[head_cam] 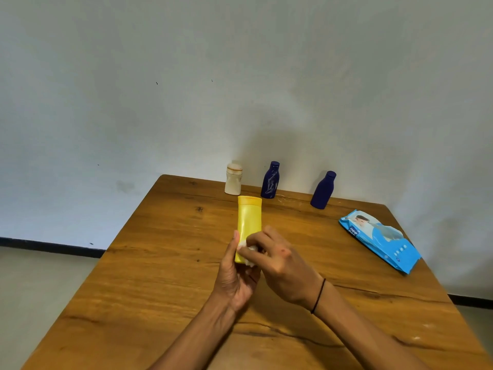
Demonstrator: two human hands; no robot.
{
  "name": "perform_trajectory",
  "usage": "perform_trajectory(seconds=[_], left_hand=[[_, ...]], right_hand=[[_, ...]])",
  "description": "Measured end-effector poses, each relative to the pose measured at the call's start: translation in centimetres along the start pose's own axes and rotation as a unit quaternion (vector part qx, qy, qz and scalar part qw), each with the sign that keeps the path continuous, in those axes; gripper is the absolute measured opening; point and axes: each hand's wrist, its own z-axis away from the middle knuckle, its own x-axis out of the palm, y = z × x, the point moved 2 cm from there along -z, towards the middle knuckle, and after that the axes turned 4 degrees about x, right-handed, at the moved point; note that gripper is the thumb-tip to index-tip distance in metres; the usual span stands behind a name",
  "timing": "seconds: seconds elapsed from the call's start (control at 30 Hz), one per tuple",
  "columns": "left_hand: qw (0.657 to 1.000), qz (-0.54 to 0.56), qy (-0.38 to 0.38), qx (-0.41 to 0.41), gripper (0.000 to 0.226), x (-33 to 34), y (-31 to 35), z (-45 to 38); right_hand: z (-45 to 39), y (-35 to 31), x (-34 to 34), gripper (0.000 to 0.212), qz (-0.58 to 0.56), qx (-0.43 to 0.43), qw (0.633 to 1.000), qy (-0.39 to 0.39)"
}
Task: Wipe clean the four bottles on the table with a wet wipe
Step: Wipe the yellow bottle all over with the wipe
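Observation:
My left hand (234,273) grips the lower end of a yellow bottle (248,220), held upright above the middle of the wooden table (160,263). My right hand (277,260) pinches a small white wet wipe (249,252) against the bottle's lower part. At the far edge of the table stand a short cream bottle (233,179), a dark blue bottle (270,180) and a second dark blue bottle (323,190), all upright and apart from each other.
A blue pack of wet wipes (380,240) lies flat near the table's right edge. A pale wall rises just behind the far edge. The table's left edge drops to a grey floor (40,289).

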Motion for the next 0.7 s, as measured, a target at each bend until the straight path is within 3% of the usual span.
perform_trajectory(seconds=[0.1, 0.2, 0.37, 0.53, 0.7], left_hand=[[1.000, 0.006, 0.013, -0.001, 0.070, -0.2, 0.0, 0.3], [1.000, 0.018, 0.014, -0.007, 0.062, -0.2, -0.2, 0.6], [1.000, 0.021, 0.001, -0.007, 0.066, 0.3, 0.2, 0.4], [1.000, 0.017, -0.009, -0.008, 0.077, -0.5, 0.7, 0.5], [1.000, 0.012, -0.012, 0.010, 0.073, 0.1, 0.7, 0.4]], right_hand=[[0.7, -0.3, -0.4, 0.025, -0.004, -0.043, 0.999, -0.025], [1.3, 0.7, -0.5, 0.025, 0.001, -0.020, 1.000, -0.022], [1.0, -0.2, 0.2, 0.026, 0.007, 0.051, 0.998, 0.030], [2.1, -0.9, 0.1, 0.045, 0.027, -0.008, 0.999, 0.025], [1.9, -0.7, 0.7, 0.045, -0.022, 0.144, 0.986, 0.077]])
